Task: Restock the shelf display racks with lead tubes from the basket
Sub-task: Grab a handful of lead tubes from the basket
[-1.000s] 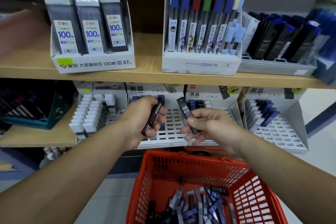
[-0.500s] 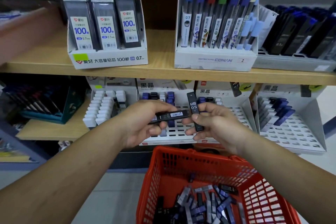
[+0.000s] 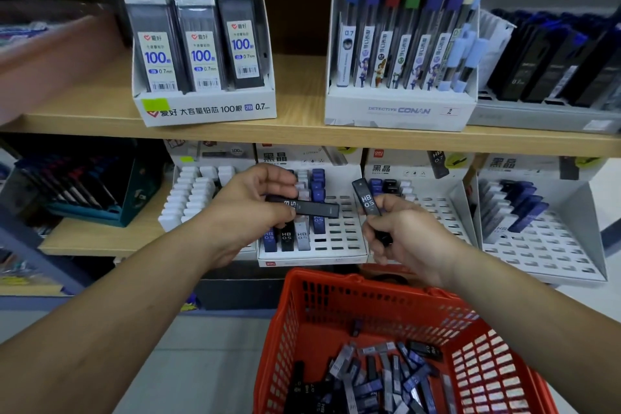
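Sideways, a lead tube [image 3: 319, 209] juts from the left fingers [image 3: 278, 179].

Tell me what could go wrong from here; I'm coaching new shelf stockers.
The left hand pinches its black plastic lead tube sideways by one end; it could slip into the red plastic basket. The right hand holds a black HB 0.5 tube that might land in the neighbouring white slotted rack, whose header seems marked 0.7.
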### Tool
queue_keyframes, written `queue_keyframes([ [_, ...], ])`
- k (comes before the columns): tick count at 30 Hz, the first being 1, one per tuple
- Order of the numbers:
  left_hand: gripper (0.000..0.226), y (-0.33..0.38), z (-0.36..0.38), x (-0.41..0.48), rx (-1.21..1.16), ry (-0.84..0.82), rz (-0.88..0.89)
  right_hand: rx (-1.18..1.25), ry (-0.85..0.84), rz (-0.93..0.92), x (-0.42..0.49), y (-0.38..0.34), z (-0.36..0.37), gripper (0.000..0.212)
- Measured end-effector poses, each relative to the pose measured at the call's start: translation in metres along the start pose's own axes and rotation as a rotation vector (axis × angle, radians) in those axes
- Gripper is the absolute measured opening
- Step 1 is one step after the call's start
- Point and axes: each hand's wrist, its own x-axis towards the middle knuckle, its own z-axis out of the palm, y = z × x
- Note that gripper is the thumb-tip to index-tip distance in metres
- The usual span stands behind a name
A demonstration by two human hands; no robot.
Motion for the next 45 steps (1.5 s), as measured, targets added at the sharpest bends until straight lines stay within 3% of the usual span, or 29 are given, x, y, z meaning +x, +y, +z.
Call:
queue_keyframes([
  [9, 0.048, -0.003, -0.006, 0.001, 0.067, 0.022, 0.072, 0.005, -0.014, -0.008, -0.001, -0.004, 0.006, 0.011],
  [13, 0.048, 0.002, -0.003, 0.002, 0.050, 0.037, 0.111, 0.011, 0.065, 0.011, 0.001, 0.001, -0.002, 0.009],
  [20, 0.025, 0.017, 0.023, 0.017, 0.232, 0.183, 0.231, -0.059, 0.227, -0.073, -0.002, 0.004, -0.020, 0.018],
  [27, 0.015, 0.012, 0.036, 0.041, 0.279, 0.146, 0.256, -0.030, 0.167, -0.107, -0.003, 0.003, -0.010, 0.020],
  [31, 0.027, 0.002, 0.045, 0.054, 0.273, 0.214, 0.330, -0.018, 0.210, -0.120, -0.001, 0.004, -0.007, 0.018],
  [34, 0.026, -0.006, 0.054, 0.064, 0.407, 0.276, 0.375, -0.011, 0.205, -0.131, -0.001, 0.007, -0.011, 0.020],
  [38, 0.013, -0.011, 0.061, 0.078, 0.707, 0.235, 0.418, -0.009, 0.195, -0.119, -0.001, 0.007, -0.014, 0.021],
  [45, 0.018, -0.012, 0.066, 0.096, 0.610, 0.247, 0.370, 0.076, 0.212, -0.090, 0.003, 0.011, -0.027, 0.021],
])
